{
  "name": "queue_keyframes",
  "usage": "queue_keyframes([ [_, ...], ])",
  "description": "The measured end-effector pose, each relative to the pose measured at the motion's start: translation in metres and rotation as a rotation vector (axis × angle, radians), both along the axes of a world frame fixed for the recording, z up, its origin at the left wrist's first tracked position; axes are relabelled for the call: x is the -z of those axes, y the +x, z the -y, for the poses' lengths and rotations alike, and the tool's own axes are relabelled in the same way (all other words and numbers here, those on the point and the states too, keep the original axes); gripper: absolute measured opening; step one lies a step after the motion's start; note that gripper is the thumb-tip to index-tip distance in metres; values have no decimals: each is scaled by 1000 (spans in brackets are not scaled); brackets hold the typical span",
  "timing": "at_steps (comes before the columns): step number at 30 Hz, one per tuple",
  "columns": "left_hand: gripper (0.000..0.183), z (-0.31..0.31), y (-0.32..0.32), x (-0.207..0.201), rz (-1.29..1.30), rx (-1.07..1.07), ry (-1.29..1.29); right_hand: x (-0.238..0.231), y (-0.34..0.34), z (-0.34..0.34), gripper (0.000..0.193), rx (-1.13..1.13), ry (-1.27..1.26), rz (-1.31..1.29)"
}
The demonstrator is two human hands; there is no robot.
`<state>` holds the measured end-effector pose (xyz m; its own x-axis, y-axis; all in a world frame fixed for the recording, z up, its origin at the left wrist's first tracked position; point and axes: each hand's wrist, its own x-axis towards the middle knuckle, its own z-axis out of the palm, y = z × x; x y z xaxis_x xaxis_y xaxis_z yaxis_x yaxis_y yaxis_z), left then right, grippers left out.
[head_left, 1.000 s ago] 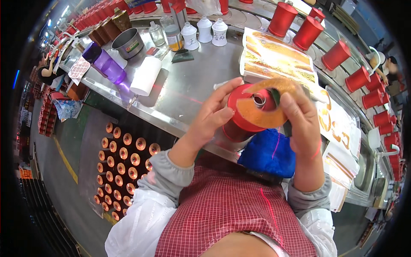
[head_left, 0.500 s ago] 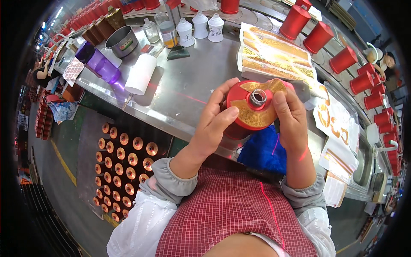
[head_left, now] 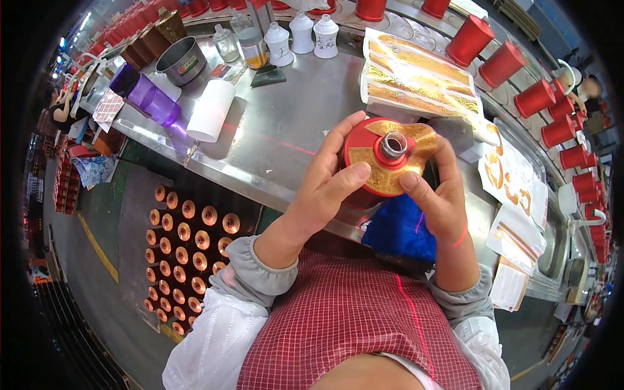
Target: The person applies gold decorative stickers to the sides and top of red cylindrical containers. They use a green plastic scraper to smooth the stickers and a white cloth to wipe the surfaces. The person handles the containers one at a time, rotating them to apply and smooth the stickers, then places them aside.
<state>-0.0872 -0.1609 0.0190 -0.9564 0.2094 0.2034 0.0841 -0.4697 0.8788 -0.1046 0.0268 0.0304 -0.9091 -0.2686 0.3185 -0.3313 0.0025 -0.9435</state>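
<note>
Between my hands is a red bottle (head_left: 359, 138), its open neck facing up toward me. A curved gold label (head_left: 382, 179) wraps over the bottle's shoulder around the neck; its right end bulges up off the surface. My left hand (head_left: 328, 188) grips the bottle's left side, with the thumb pressed on the label. On the other side my right hand (head_left: 442, 205) is curled round, its thumb on the label's lower right part and its fingers behind the raised end. Much of the bottle's body is hidden below.
Sheets of gold labels (head_left: 419, 78) lie on the metal bench (head_left: 292, 97). At the left stand a white roll (head_left: 212, 110), a purple bottle (head_left: 146, 97), a pot (head_left: 182, 62) and white bottles (head_left: 302, 32). Red bottles (head_left: 502, 64) line the conveyor. A blue cloth (head_left: 400, 231) hangs below my hands.
My right thumb has moved from the label's upper right down to its lower right part. The label's right end now bulges higher. The conveyor's red bottles have shifted rightward.
</note>
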Motion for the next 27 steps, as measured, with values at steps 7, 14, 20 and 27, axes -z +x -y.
queue_keyframes([
  [7,69,-3,1,3,-3,-39,-8,-4,1,3,49,-12,-62,71],
  [14,70,-3,-2,7,-54,-36,-7,-5,2,6,48,-16,-117,126],
  [20,68,-3,-3,10,-77,-29,-10,-3,-2,2,49,-9,14,-1],
  [27,67,-5,-2,8,-71,-43,1,-3,-1,5,48,-6,-56,65],
])
